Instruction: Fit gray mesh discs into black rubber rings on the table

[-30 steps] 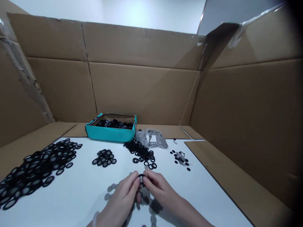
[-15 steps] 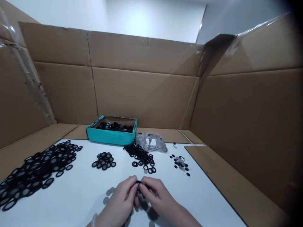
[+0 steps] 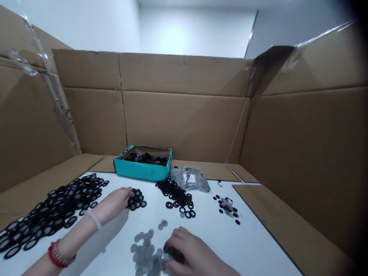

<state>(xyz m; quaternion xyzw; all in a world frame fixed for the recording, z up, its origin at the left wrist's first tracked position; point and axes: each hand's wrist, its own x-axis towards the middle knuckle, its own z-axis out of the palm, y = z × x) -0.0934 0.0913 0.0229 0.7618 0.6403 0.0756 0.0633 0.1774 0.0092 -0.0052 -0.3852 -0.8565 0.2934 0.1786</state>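
My left hand reaches out to the small cluster of black rings in the middle of the white sheet, its fingertips touching the cluster; the fingers are bunched and I cannot see what they hold. My right hand rests low near me with curled fingers on a group of thin grey discs. Another scatter of black rings lies just beyond it.
A big heap of black rings covers the left of the sheet. A teal box with more rings stands at the back, a clear bag beside it. Small dark and grey bits lie to the right. Cardboard walls enclose everything.
Both hands were together pinching one black ring. Now they have parted: the left has gone out to the small ring cluster, the right has dropped onto the grey discs. The view tilted slightly.
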